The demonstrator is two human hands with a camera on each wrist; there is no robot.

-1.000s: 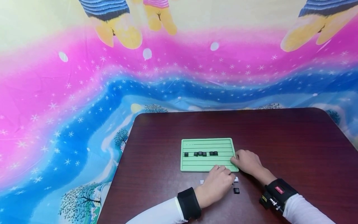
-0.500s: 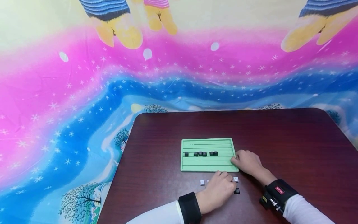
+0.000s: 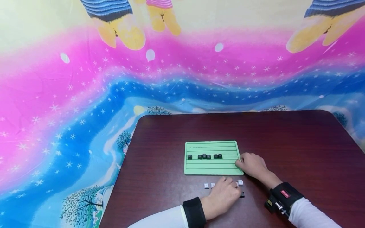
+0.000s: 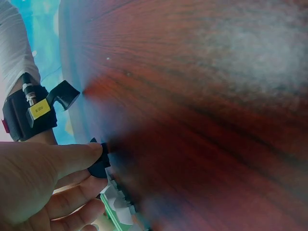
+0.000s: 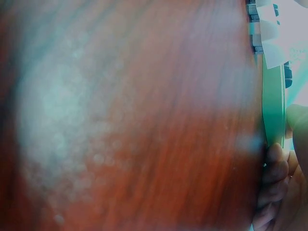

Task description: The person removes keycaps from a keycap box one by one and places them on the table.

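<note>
My left hand [image 3: 223, 196] is low over the table, just in front of the green tray [image 3: 214, 169]. Its thumb and a finger pinch a black keycap [image 4: 99, 163], seen close up in the left wrist view; the head view shows part of this keycap [image 3: 242, 194] beside the fingertips. My right hand [image 3: 252, 164] grips the tray's right edge near its front corner, thumb on top of the rim. Several black keycaps [image 3: 204, 156] sit in a row across the ridged tray, with gaps between groups.
White keycaps lie on the dark wooden table [image 3: 285, 139] between tray and left hand: one at the left [image 3: 206, 186], one at the right [image 3: 240, 183], others partly hidden by the hand. A printed cloth [image 3: 182, 76] hangs behind the table.
My left hand has drawn slightly back toward the person, uncovering more white keycaps, and its fingers have come onto the black keycap. My right hand and the tray have stayed put.
</note>
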